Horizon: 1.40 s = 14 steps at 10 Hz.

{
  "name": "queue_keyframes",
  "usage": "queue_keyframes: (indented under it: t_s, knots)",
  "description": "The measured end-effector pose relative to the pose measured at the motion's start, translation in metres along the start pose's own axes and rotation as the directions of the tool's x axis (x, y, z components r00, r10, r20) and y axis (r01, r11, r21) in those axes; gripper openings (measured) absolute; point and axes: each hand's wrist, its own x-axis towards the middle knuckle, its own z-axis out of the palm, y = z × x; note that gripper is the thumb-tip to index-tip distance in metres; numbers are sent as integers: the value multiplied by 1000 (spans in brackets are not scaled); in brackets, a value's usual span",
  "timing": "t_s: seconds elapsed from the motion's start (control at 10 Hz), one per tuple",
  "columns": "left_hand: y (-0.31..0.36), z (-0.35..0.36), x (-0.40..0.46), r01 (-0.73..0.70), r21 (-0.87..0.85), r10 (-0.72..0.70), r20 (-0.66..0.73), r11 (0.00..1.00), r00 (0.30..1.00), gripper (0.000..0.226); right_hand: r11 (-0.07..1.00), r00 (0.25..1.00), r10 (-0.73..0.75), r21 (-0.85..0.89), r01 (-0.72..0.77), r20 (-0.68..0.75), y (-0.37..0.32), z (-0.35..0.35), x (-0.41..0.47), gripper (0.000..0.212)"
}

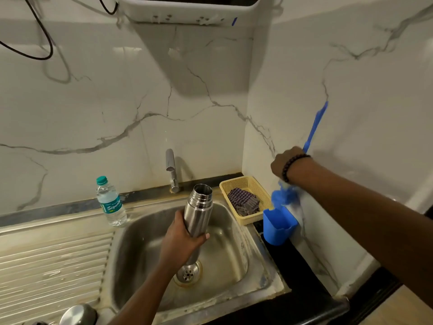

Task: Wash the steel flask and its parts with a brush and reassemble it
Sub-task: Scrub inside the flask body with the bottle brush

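My left hand [180, 240] grips the open steel flask [199, 208] around its lower body and holds it tilted over the steel sink [236, 259], mouth up and uncapped. My right hand [284, 164] is raised near the right wall, closed around a blue bottle brush [315, 125]. The brush handle points up along the wall and its blurred blue bristles [284, 194] hang just above a blue holder cup [278, 227] fixed to the wall. A rounded steel cap [78, 314] lies on the drainboard at the bottom left.
A tap [171, 168] stands behind the sink. A clear water bottle [110, 202] with a green cap stands on the counter to the left. A yellow basket [248, 184] holding a checked cloth [243, 200] sits at the back right. The ribbed drainboard [51, 259] stretches left.
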Motion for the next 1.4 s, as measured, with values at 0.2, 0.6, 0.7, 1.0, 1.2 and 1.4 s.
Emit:
queue_keyframes:
  t_s: [0.2,0.6,0.7,1.0,1.2,1.4]
  knots:
    - [-7,-12,3,-1,-12,1,-27,1000,1000,86,934,976,29,354,50,-216,49,-50,-26,36]
    - [-18,-63,19,-5,37,12,-200,999,980,85,383,731,-88,654,652,-677,-41,-37,-33,58]
    - [-19,-74,23,-16,84,34,-212,996,977,82,472,702,-137,577,666,-699,-51,-39,-30,59]
    - [-19,-108,31,-198,519,316,-149,832,937,81,749,743,-293,339,570,-602,-61,-68,-22,47]
    - [-14,-127,35,-231,588,384,-149,775,911,81,724,772,-402,344,597,-493,-67,-71,-18,66]
    - [-14,-144,41,-268,567,444,-197,779,874,79,-83,829,-485,958,273,-278,-92,-58,-11,46]
